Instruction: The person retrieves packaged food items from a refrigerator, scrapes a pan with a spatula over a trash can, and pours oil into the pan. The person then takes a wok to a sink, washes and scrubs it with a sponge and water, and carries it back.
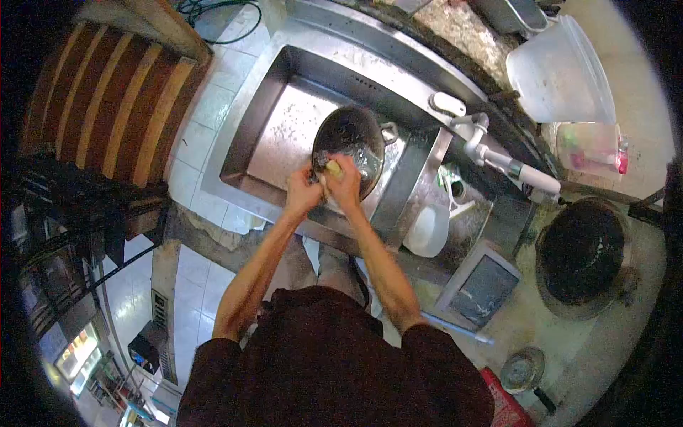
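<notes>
Yellow pad (pixel 334 168), likely sponge, pinched in right hand (pixel 345 186) inside dark pot (pixel 348 130). Pot sits in steel sink (pixel 274 135), presumably containing drips. Left hand (pixel 304 192) at rim, probably steadying; grip unclear.

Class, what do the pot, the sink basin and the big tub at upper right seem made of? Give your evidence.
Pot: probably metal, dark, with wet glints inside; exact metal unclear.
Sink basin: likely stainless steel, greyish, with a soft metallic sheen.
Tub: apparently plastic, smooth and cloudy, its wall looking translucent.
</notes>
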Action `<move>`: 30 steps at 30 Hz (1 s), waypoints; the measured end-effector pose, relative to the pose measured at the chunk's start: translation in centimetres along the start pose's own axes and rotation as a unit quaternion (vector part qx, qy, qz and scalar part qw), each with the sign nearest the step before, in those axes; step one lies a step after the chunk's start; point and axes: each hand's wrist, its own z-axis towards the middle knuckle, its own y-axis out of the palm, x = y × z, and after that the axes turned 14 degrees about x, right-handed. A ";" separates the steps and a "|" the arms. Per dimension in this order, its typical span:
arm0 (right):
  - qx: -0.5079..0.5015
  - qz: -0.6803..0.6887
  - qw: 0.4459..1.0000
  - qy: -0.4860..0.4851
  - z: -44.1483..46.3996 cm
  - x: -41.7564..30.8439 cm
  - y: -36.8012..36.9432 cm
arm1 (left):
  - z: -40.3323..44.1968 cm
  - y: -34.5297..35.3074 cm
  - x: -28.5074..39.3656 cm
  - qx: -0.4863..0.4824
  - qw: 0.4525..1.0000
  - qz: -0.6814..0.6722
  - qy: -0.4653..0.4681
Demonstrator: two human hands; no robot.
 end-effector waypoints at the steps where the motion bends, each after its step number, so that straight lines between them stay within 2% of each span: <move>1: 0.015 -0.045 0.997 -0.053 -0.4 2.3 0.0 | -0.5 -0.5 0.3 -0.019 0.999 -0.032 -0.034; 2: 0.026 -0.065 0.997 0.018 0.3 3.5 -0.5 | -0.8 -0.6 0.6 -0.023 1.000 -0.014 0.010; 4: 0.063 -0.164 0.982 0.061 -0.3 8.5 1.3 | -0.8 0.0 -1.1 -0.003 0.998 -0.011 0.057; 5: 0.034 -0.122 0.991 0.049 -0.1 6.5 1.4 | -0.5 0.3 -2.4 0.006 0.997 -0.009 0.080; 8: -0.037 -0.005 0.999 0.030 -0.3 -2.4 -0.5 | 0.1 -0.3 -2.0 0.021 0.998 -0.027 -0.056; 9: -0.056 -0.040 0.998 0.012 -0.5 -1.2 -0.8 | 0.2 -0.8 -1.1 0.017 0.994 -0.030 -0.105; 10: -0.074 -0.074 0.995 -0.002 -0.9 1.0 -1.3 | 0.0 -1.5 -1.0 0.009 0.991 -0.077 -0.111; 11: -0.093 -0.107 0.990 -0.021 -0.7 2.7 -2.1 | -0.7 -1.4 -0.6 0.014 0.991 -0.060 -0.117; 12: -0.111 -0.233 0.966 -0.032 1.0 3.1 -3.3 | -0.8 -1.5 -1.2 0.019 0.992 -0.044 -0.117; 13: -0.060 -0.237 0.970 -0.013 1.3 4.3 -3.1 | -1.0 -1.6 -1.4 0.027 0.992 -0.028 -0.120; 15: -0.055 -0.225 0.972 0.029 0.1 4.0 -1.5 | -0.9 -0.7 -2.0 0.042 0.994 -0.024 -0.101; 17: -0.083 -0.056 0.995 -0.020 -0.7 -0.9 -2.2 | -0.9 0.4 -1.8 0.064 0.991 -0.020 -0.117; 18: -0.138 -0.062 0.988 -0.018 -0.7 -1.0 -2.9 | -0.1 -0.1 -2.9 0.062 0.991 -0.058 -0.099; 21: -0.184 -0.166 0.968 0.032 0.9 2.9 -6.4 | -0.5 -1.7 -0.6 -0.002 0.992 -0.042 -0.119; 22: -0.177 -0.233 0.956 0.031 1.6 4.8 -6.5 | -0.5 -1.2 -2.4 0.014 0.996 -0.054 -0.067; 25: -0.148 -0.260 0.954 0.025 -0.4 2.6 -3.6 | -0.2 0.7 -4.5 0.067 0.986 -0.110 -0.106; 26: -0.163 -0.193 0.965 0.066 0.0 -1.0 -3.6 | -0.4 1.2 -3.8 0.084 0.980 -0.094 -0.156; 27: -0.157 -0.168 0.971 0.064 0.4 -2.7 -3.8 | -0.3 0.9 -3.4 0.058 0.977 -0.119 -0.168; 29: -0.151 -0.142 0.978 0.008 0.0 -0.2 -5.2 | 0.1 -0.8 -2.3 0.009 0.968 -0.168 -0.188; 30: -0.161 -0.193 0.967 0.029 0.2 0.7 -6.2 | -0.2 -1.1 -1.5 0.026 0.971 -0.162 -0.174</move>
